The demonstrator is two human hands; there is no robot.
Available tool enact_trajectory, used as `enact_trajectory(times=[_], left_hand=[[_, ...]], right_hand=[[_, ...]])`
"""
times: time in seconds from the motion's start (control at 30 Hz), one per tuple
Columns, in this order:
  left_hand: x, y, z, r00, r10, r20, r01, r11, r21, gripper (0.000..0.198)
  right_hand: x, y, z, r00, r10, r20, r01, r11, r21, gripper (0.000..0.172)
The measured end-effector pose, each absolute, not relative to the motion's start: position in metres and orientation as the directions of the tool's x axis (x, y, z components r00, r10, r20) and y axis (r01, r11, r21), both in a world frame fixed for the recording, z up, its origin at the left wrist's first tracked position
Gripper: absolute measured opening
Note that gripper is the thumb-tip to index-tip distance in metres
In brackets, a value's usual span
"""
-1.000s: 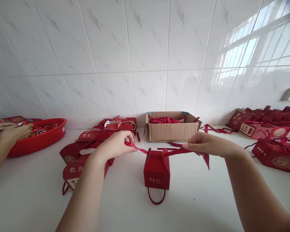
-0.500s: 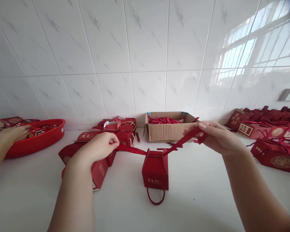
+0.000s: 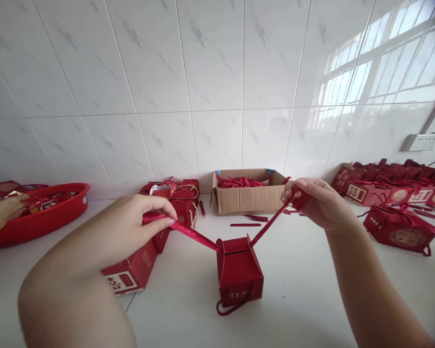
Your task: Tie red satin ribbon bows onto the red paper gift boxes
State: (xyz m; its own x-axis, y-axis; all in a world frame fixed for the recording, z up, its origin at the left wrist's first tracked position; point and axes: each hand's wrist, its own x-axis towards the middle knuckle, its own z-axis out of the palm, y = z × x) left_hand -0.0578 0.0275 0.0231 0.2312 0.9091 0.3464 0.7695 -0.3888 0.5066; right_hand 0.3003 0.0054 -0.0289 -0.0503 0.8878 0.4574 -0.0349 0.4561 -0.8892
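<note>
A small red gift box (image 3: 241,273) with gold lettering stands on the white table in front of me, its dark red cord handle (image 3: 232,309) hanging at the near side. A red ribbon (image 3: 195,235) runs through the top of the box and stretches out to both sides. My left hand (image 3: 145,217) pinches one end, up and to the left of the box. At the upper right, my right hand (image 3: 311,198) is closed on the other end. Both ribbon halves look taut, forming a V above the box.
A cardboard box (image 3: 252,199) of red ribbons stands by the tiled wall. Red gift boxes (image 3: 137,266) sit at left, partly behind my left arm; tied ones (image 3: 400,229) are at right. Another person's hand (image 3: 3,212) reaches into a red basin (image 3: 47,220) of packets.
My left hand has turned, its thumb now on the ribbon. The gift box has rotated a little and sits lower in view, and both ribbon halves slope more steeply.
</note>
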Motion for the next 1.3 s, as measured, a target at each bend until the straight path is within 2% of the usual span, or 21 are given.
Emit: enact_trajectory(times=[0.07, 0.13, 0.2, 0.23, 0.3, 0.33, 0.4, 0.47, 0.6, 0.67, 0.77, 0.87, 1.0, 1.07, 1.17, 1.23, 1.3], left_hand=[[-0.050, 0.027, 0.030, 0.227, 0.909, 0.350, 0.789, -0.382, 0.481, 0.019], [-0.043, 0.027, 0.032, 0.112, 0.890, 0.441, 0.707, -0.383, 0.594, 0.022], [-0.036, 0.026, 0.029, -0.019, 0.832, 0.555, 0.486, -0.477, 0.732, 0.021], [-0.033, 0.026, 0.027, -0.048, 0.795, 0.604, 0.339, -0.556, 0.759, 0.018], [-0.028, 0.028, 0.024, -0.030, 0.737, 0.675, 0.016, -0.675, 0.738, 0.008], [-0.025, 0.029, 0.023, 0.010, 0.726, 0.687, -0.141, -0.679, 0.720, 0.005], [-0.022, 0.033, 0.024, 0.076, 0.734, 0.675, -0.403, -0.597, 0.694, 0.012], [-0.018, 0.037, 0.026, 0.124, 0.780, 0.613, -0.589, -0.440, 0.678, 0.017], [-0.011, 0.041, 0.028, 0.242, 0.856, 0.458, -0.803, -0.089, 0.590, 0.024], [-0.009, 0.044, 0.028, 0.251, 0.879, 0.406, -0.815, -0.034, 0.579, 0.026], [-0.007, 0.049, 0.024, 0.207, 0.892, 0.402, -0.727, -0.135, 0.674, 0.025], [-0.008, 0.048, 0.021, 0.203, 0.860, 0.469, -0.582, -0.279, 0.764, 0.020], [-0.007, 0.040, 0.018, 0.283, 0.777, 0.563, -0.331, -0.472, 0.817, 0.009], [-0.006, 0.036, 0.016, 0.364, 0.766, 0.529, -0.128, -0.522, 0.843, 0.012], [-0.001, 0.035, 0.013, 0.458, 0.804, 0.380, 0.161, -0.495, 0.854, 0.018], [0.002, 0.036, 0.011, 0.454, 0.821, 0.346, 0.223, -0.481, 0.848, 0.023], [0.005, 0.037, 0.010, 0.405, 0.820, 0.404, 0.192, -0.509, 0.839, 0.024]], right_hand=[[0.301, 0.004, -0.027, -0.006, 0.886, 0.463, -0.008, 0.463, -0.886, 0.033], [0.302, 0.003, -0.026, 0.074, 0.879, 0.470, 0.013, 0.471, -0.882, 0.033], [0.305, 0.002, -0.025, 0.153, 0.860, 0.486, 0.059, 0.483, -0.873, 0.035], [0.306, 0.002, -0.026, 0.185, 0.847, 0.499, 0.094, 0.490, -0.867, 0.037], [0.309, 0.002, -0.027, 0.228, 0.816, 0.532, 0.168, 0.505, -0.847, 0.043], [0.309, 0.002, -0.028, 0.240, 0.800, 0.550, 0.193, 0.516, -0.835, 0.045], [0.310, 0.002, -0.030, 0.259, 0.768, 0.585, 0.197, 0.551, -0.811, 0.048], [0.309, 0.003, -0.032, 0.281, 0.740, 0.612, 0.176, 0.587, -0.790, 0.049], [0.307, 0.003, -0.034, 0.295, 0.712, 0.637, 0.221, 0.598, -0.771, 0.058], [0.308, 0.003, -0.034, 0.285, 0.708, 0.646, 0.222, 0.607, -0.763, 0.060], [0.308, 0.002, -0.032, 0.272, 0.743, 0.611, 0.135, 0.600, -0.789, 0.053], [0.306, 0.001, -0.029, 0.228, 0.815, 0.533, -0.083, 0.561, -0.823, 0.044], [0.298, 0.002, -0.026, 0.087, 0.900, 0.427, -0.305, 0.431, -0.849, 0.045], [0.293, 0.003, -0.027, -0.016, 0.929, 0.369, -0.331, 0.343, -0.879, 0.042], [0.288, 0.004, -0.029, -0.117, 0.936, 0.333, -0.296, 0.287, -0.911, 0.031], [0.285, 0.004, -0.030, -0.147, 0.930, 0.336, -0.262, 0.291, -0.920, 0.029], [0.284, 0.005, -0.030, -0.154, 0.922, 0.356, -0.242, 0.315, -0.918, 0.031]])
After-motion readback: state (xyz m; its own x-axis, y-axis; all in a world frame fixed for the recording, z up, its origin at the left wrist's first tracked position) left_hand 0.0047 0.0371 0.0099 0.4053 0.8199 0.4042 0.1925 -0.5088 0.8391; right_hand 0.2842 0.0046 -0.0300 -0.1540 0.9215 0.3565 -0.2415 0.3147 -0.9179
